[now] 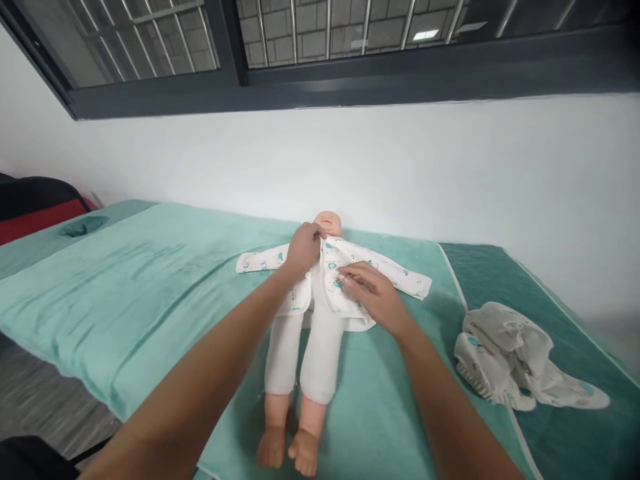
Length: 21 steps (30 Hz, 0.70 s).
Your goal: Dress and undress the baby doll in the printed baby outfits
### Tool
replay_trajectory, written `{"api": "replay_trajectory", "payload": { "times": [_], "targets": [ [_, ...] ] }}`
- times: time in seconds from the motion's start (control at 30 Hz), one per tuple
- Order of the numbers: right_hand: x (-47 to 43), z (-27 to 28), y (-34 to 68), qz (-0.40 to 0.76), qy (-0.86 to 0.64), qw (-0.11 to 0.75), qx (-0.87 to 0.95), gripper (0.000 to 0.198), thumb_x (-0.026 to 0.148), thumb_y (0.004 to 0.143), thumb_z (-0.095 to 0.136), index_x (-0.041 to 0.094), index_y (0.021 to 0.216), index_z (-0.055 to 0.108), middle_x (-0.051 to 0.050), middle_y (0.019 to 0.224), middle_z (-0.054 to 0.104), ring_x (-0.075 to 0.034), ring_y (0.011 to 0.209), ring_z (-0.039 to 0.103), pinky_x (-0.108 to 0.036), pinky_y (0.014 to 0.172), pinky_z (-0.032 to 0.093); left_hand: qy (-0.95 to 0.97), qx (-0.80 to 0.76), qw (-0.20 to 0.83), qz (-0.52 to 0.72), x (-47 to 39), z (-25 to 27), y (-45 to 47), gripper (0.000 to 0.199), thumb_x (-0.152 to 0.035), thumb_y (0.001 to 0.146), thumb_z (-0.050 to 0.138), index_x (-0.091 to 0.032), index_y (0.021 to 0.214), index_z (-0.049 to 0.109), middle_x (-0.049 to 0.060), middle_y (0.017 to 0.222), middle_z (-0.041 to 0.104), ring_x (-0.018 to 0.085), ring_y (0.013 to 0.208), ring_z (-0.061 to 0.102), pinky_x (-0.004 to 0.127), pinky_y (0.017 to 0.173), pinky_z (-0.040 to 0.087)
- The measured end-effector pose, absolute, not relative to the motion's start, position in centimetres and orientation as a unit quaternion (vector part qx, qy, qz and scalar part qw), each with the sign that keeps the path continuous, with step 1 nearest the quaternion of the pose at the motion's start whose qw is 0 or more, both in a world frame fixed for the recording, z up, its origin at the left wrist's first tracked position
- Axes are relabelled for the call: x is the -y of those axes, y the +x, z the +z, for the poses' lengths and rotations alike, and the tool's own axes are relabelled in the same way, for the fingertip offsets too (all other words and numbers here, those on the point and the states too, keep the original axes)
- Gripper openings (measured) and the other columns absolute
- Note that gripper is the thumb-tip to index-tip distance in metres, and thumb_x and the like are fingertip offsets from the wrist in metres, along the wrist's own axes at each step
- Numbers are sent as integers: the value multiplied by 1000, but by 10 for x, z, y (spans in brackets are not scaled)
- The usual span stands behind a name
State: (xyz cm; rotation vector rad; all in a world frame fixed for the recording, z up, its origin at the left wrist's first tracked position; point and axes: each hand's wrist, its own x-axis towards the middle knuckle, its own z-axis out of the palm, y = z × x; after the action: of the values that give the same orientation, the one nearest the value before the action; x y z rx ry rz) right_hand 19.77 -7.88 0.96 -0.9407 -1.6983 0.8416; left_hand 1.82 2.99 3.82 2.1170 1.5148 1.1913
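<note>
A baby doll (317, 373) lies on its back with its head toward the wall, its legs in white cloth and its feet bare. Over its torso and arms is a white printed baby jacket (345, 308), unfastened down the front, with both sleeves spread sideways. Near the doll's neck my left hand (303, 250) is closed, fingers pinched on the jacket's collar edge. My right hand (375, 293) rests over the jacket's front panel on the right, its fingers loosely spread and touching the cloth.
The bed has a light green cover (150, 287) with a darker green strip (565, 427) at right. Crumpled printed baby clothing (520, 357) lies there. Behind are a white wall (400, 160) and a barred window. A red and black item (40, 207) stands far left.
</note>
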Motion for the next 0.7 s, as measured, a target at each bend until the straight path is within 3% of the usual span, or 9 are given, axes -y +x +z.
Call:
{"api": "replay_trajectory", "payload": {
  "times": [0.1, 0.23, 0.5, 0.7],
  "targets": [
    [80, 7, 191, 239, -366, 458, 774, 26, 39, 94, 56, 29, 113, 71, -6, 124, 65, -26, 124, 52, -47, 109, 39, 696, -510, 201, 464, -18, 32, 19, 22, -16, 85, 46, -21, 95, 64, 5, 107, 68, 19, 105, 61, 34, 96, 47],
    [84, 8, 181, 220, -342, 392, 825, 31, 36, 95, 55, 31, 124, 66, -2, 141, 58, -26, 143, 35, -51, 118, 27, 648, -474, 291, 520, 1, 25, 9, 23, -29, 91, 47, -20, 106, 63, 5, 112, 70, 17, 106, 63, 31, 96, 47],
    [86, 4, 179, 241, -363, 354, 828, 48, 45, 95, 55, 33, 141, 51, -2, 156, 41, -26, 151, 20, -57, 122, 13, 594, -546, 288, 516, 35, -22, -48, 33, -37, 94, 45, -21, 116, 63, 6, 124, 66, 20, 117, 58, 35, 105, 43],
    [100, -16, 179, 197, -404, 373, 812, 64, 47, 91, 61, 36, 149, 38, -2, 164, 23, -27, 153, 11, -54, 123, 15, 586, -551, 331, 493, 61, -30, -57, 29, -33, 91, 50, -18, 113, 63, 9, 115, 70, 22, 103, 65, 39, 95, 50]
  ]
}}
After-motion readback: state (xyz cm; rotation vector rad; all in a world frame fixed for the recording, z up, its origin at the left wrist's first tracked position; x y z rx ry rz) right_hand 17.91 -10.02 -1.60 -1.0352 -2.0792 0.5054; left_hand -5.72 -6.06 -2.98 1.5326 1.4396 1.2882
